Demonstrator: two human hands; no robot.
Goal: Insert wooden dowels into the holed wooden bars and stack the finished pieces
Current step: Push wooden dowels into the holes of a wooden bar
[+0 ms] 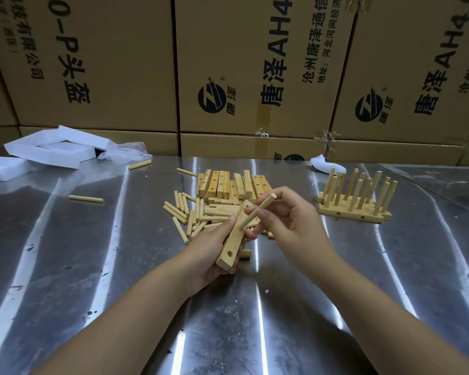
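My left hand (213,250) grips a holed wooden bar (232,246), held above the table with one end toward me and an empty hole showing near that end. My right hand (287,220) pinches a wooden dowel (257,212) whose lower end sits in a hole at the bar's middle; the dowel slants up to the right. Behind my hands lies a heap of loose dowels (186,212) and a row of empty holed bars (225,185). Finished pieces (355,201), bars with upright dowels, stand at the right.
The work surface is a shiny metal table (336,266). Stray dowels (86,198) lie at the left. White foam pieces (52,150) and crumpled plastic sit at the back left. A wall of cardboard boxes (249,77) closes off the far edge.
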